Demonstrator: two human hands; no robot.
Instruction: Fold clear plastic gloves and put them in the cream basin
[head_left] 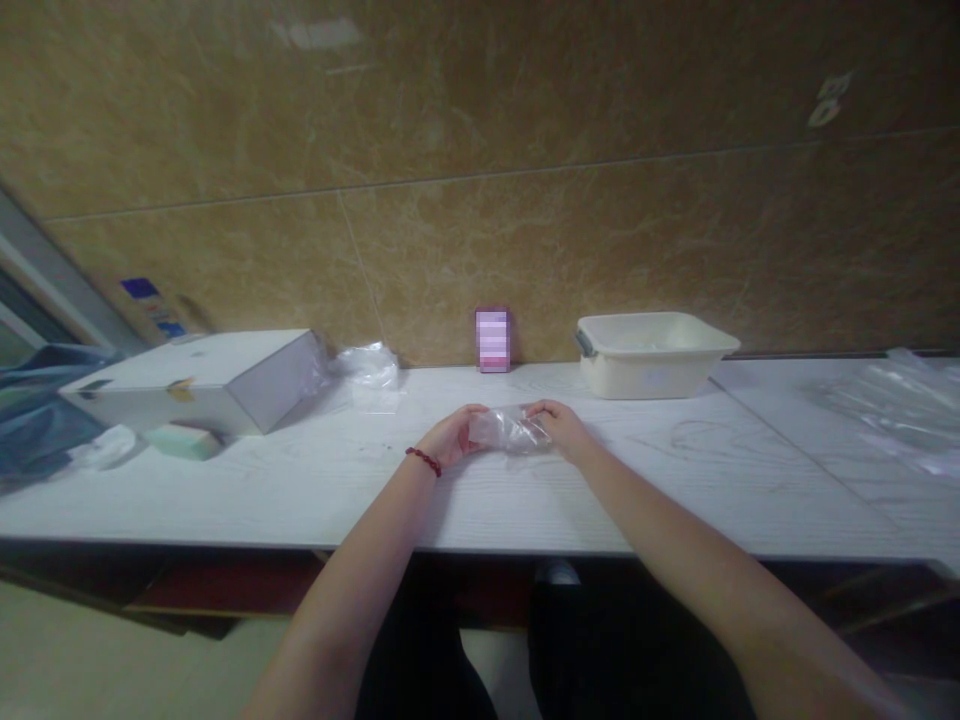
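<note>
A clear plastic bag (514, 430), crinkled and shiny, is stretched between my two hands just above the middle of the table. My left hand (454, 436), with a dark red braided bracelet (424, 461) at the wrist, is closed on the bag's left end. At the other end, the fingers of my right hand (559, 425) pinch the plastic near its top corner. Whether anything lies inside the bag, I cannot make out.
Against the tiled wall leans a phone-like panel (493, 341). To its right stands a cream plastic basin (652, 360). On the left are a white box (202, 375), a pale green block (184, 440) and crumpled clear plastic (369, 366). Flat clear plastic sheets (911, 415) lie far right.
</note>
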